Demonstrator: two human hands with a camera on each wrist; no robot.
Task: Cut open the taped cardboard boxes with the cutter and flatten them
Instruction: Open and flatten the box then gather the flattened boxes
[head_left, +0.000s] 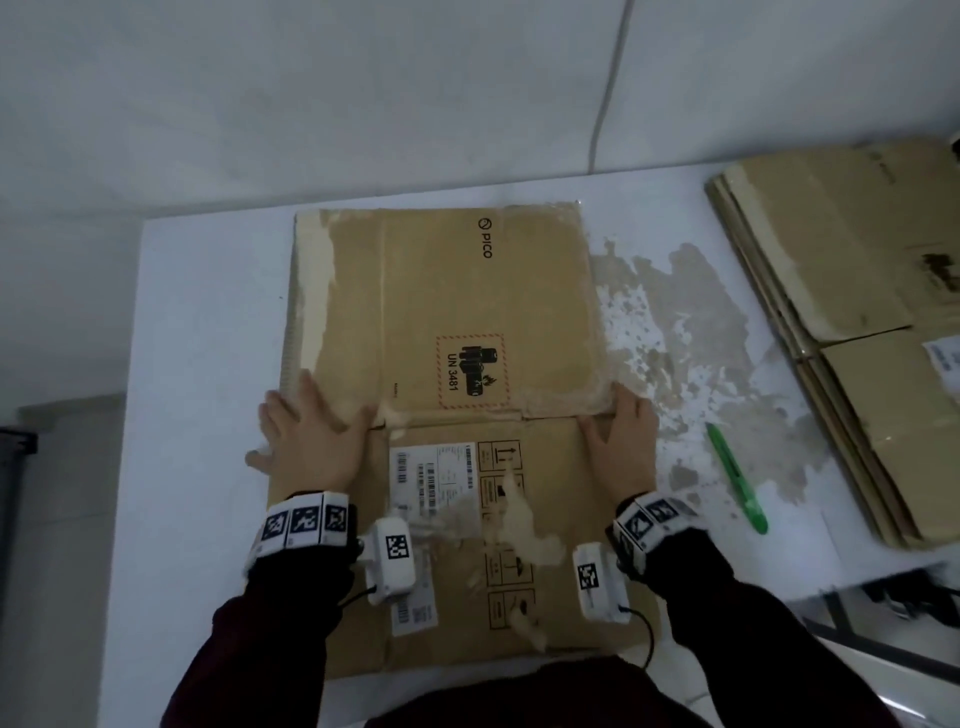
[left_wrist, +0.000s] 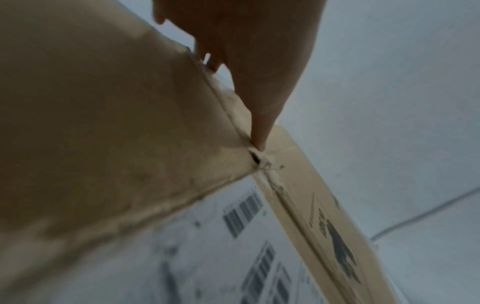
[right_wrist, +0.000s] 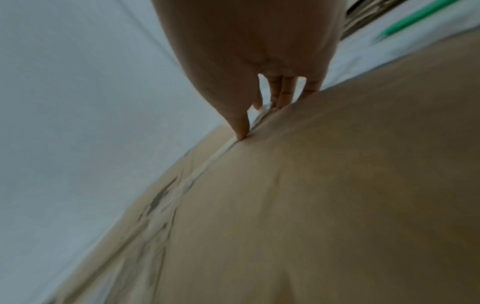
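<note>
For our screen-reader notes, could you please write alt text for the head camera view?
Both hands, left hand and right hand, press flat on a flattened cardboard box on a white table. A green cutter lies to the right, near a stack of flattened boxes.

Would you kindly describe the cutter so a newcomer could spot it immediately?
Start at the white table and the flattened box under both hands. Look right of the right hand: the cutter lies alone, slim and pen-shaped. It is the only bright green thing among brown cardboard.
</note>
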